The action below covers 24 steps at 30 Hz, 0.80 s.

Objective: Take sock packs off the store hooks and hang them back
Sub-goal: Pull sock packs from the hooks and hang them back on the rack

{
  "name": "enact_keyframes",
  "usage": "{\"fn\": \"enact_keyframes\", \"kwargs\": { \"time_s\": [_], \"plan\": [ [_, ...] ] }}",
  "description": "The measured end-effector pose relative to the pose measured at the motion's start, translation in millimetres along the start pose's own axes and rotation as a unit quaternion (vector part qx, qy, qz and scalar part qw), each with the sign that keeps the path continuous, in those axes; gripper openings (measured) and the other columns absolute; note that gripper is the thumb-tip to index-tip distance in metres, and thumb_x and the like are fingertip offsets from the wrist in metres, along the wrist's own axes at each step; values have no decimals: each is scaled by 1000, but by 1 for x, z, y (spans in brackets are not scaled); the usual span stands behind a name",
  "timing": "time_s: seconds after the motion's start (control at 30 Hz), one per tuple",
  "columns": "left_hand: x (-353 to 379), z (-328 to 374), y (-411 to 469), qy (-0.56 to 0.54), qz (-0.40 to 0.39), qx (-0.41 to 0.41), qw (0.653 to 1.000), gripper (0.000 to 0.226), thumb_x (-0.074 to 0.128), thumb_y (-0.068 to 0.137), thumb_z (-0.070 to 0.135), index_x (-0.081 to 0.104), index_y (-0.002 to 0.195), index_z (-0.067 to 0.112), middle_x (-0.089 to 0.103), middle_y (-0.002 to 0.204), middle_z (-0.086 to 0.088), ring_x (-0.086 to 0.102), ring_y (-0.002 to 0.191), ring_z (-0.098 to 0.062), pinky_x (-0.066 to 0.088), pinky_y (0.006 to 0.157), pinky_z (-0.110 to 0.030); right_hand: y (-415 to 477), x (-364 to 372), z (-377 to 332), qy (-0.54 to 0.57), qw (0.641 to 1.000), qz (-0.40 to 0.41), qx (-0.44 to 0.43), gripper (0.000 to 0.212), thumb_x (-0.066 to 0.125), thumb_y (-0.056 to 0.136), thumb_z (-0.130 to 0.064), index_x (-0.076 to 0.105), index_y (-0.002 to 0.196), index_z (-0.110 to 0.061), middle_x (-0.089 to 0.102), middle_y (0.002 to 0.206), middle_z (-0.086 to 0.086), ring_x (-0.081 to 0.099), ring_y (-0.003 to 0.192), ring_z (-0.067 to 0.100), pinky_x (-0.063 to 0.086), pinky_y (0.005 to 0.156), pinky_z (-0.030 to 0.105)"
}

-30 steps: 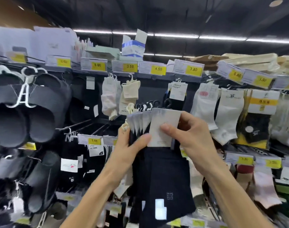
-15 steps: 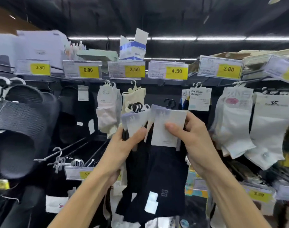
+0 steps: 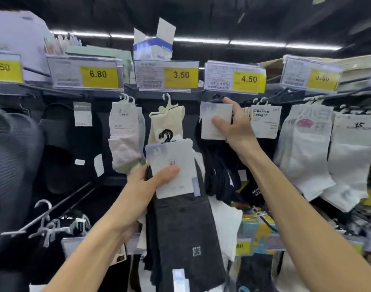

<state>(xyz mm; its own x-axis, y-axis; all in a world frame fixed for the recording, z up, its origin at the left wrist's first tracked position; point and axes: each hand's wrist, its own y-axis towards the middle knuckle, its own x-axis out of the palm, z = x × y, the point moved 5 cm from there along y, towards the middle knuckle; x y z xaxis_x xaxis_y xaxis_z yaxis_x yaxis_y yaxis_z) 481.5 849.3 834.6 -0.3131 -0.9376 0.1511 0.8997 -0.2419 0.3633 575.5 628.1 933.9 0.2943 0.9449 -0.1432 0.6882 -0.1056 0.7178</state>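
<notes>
Right hand (image 3: 237,127), upper centre, pinches one sock pack (image 3: 214,121) at the hook (image 3: 216,98); seat its hanger fully while left hand (image 3: 142,192) grips the spare packs (image 3: 172,171) steady

Dark ceiling (image 3: 201,13), strip lights (image 3: 201,40), price labels (image 3: 165,74)

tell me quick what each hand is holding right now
Left hand: grips a bunch of dark sock packs.
Right hand: pinches a single sock pack at its top.

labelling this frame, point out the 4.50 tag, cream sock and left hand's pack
4.50 tag (image 3: 249,79), head view, yellow price panel
cream sock (image 3: 170,123), head view, upper leg
left-hand pack (image 3: 170,154), head view, white card
</notes>
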Motion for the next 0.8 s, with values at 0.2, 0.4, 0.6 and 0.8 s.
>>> {"fn": "enact_keyframes", "kwargs": {
  "time_s": [0.2,0.4,0.6,0.8],
  "plan": [
    [1,-2,6,-9,-19,-5,1000,37,77,69,53,78,100,34,78,108,-3,76,95,-20,59,68,-23,15,7,14,-71,996,-48,-13,68,60,96,-22,24,153,-12,54,137,8,61,110,7,52,93,26],
    [3,-3,8,6,-40,-4,999,36,76,68,54,78,99,36,78,107,-1,76,93,-17,59,68,-21,35,9,31,-157,987,-42,5,72,61,95,-27,21,153,-17,54,124,-5,58,95,0,43,80,14],
    [8,-1,6,16,-69,11,997,41,79,65,53,77,101,34,78,107,0,76,94,-19,59,68,-21,14,11,18,-231,973,-25,13,84,65,92,-20,10,156,-14,55,129,4,54,120,22,45,102,37],
    [11,2,8,20,-36,75,996,39,79,67,49,75,103,34,78,108,3,75,97,-16,58,72,-18,-84,-16,-48,-107,983,95,-114,35,60,90,-45,57,123,-35,64,110,-19,60,105,1,49,86,16]
  ]
}}
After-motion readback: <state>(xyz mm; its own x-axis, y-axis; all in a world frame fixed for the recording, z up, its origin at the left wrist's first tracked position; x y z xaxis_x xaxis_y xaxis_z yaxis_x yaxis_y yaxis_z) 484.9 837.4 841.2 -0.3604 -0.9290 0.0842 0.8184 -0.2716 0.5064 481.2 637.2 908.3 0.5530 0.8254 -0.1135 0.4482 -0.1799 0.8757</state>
